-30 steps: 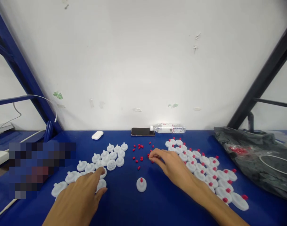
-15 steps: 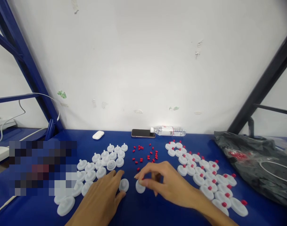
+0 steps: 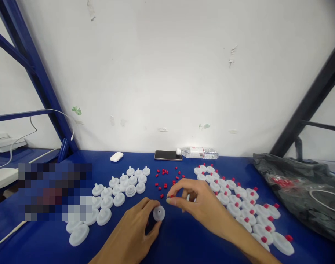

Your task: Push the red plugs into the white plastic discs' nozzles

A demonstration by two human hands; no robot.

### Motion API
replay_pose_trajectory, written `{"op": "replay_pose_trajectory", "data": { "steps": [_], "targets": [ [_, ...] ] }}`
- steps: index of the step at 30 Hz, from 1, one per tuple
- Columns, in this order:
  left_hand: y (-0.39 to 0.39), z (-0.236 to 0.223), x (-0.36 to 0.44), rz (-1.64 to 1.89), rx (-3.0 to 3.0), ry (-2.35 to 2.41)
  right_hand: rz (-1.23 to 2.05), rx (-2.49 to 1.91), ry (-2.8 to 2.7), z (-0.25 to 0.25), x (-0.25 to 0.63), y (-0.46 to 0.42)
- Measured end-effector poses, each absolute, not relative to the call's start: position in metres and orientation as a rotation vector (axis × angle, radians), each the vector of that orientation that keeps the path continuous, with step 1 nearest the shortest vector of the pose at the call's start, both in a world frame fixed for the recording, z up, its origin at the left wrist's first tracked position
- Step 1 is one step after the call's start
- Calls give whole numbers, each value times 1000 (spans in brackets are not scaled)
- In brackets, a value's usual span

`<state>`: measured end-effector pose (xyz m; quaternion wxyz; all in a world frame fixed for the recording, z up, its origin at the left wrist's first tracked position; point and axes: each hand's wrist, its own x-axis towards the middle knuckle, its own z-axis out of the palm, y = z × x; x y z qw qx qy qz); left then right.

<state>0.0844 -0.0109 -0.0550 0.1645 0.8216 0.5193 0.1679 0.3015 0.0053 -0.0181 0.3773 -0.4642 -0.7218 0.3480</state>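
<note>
Left hand: my left hand has its thumb and forefinger closed on opposite sides of a white disc, low over the middle of the table.
Held disc: round face towards me, a small dark spot at its centre.
Right hand: my right hand pinches a red cap between thumb and forefinger, just beside the disc, not touching it; my other fingers curl behind.
Behind those fingers: a bit of white shows; I cannot tell what it belongs to.
Loose caps: small red loose caps lie scattered beyond my hands, between the two groups of discs.
On my left: plain discs sit close together, many with stems up.
On my right: capped discs lie in a slanting band, red tips showing, partly behind my right hand.
Back edge: a phone lies by the wall, with a clear bottle on its side at the phone's right end; a small white case lies further left.
Far right: a black bag, with a clear packet of red pieces on it.
</note>
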Motion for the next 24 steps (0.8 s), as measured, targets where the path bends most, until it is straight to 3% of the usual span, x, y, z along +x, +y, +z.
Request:
{"op": "replay_pose_trajectory", "data": {
  "steps": [3, 13, 19, 22, 24],
  "targets": [
    [-14, -67, 80, 595, 2336, 1443, 1012, -1200, -1845, -32, 289, 1],
    [-20, -90, 72, 888, 2425, 1290, 981, -1100, -1961, -47, 278, -4],
    [-21, -89, 69, 1184, 2487, 1223, 1429, -993, -1617, -49, 276, -7],
    [-20, -90, 65, 1158, 2565, 1156, 1778, -831, -1500, -53, 274, -7],
    [-19, -92, 62, 1123, 2625, 1118, 1805, -744, -1513, -56, 272, -7]
  ]
}}
